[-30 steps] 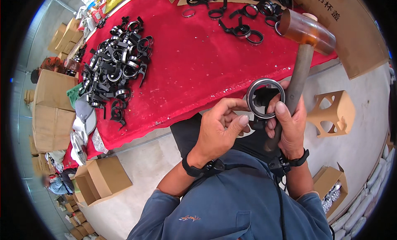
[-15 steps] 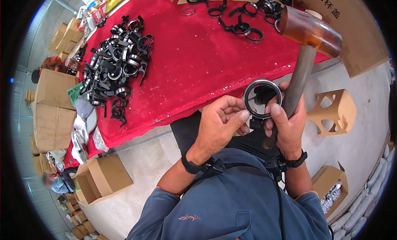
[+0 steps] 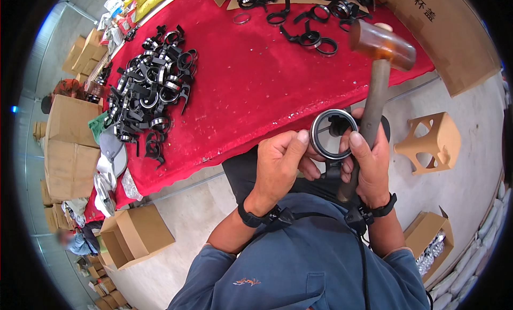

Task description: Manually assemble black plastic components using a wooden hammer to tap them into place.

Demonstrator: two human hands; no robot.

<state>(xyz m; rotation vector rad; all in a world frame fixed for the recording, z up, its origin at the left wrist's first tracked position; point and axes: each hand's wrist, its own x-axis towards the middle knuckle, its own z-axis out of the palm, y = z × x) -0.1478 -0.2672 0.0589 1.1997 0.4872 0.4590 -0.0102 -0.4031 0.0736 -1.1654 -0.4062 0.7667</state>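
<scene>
The black ring [image 3: 332, 156] has a shiny edge, and it is up in the air between the two hands, in front of the blue shirt [image 3: 272, 256]. I am far away, so I can only look. A short black tab [image 3: 333, 169] is at its bottom.

Here is my worry. The right hand [image 3: 374, 163] has two jobs: it grips the mallet [image 3: 377, 85] by its stick and holds the ring with its thumb and fingers too. If those fingers go loose for one, I think the other could slip and fall. The mallet's orange head [image 3: 382, 46] is big and sits high above the hand, so it might tip and bump the ring.

The ring is just left of the right thumb, and the stick runs just beside it on its right. The left hand [image 3: 280, 163] is at the ring's other side, with its fingers bent and its thumb by the left edge. It seems to touch the ring, but I can't tell if it holds tight.

Past the hands I see a red cloth [image 3: 240, 96]. A heap of black rings [image 3: 147, 91] lies on its left part. A big brown box [image 3: 454, 48] stands at the right.
</scene>
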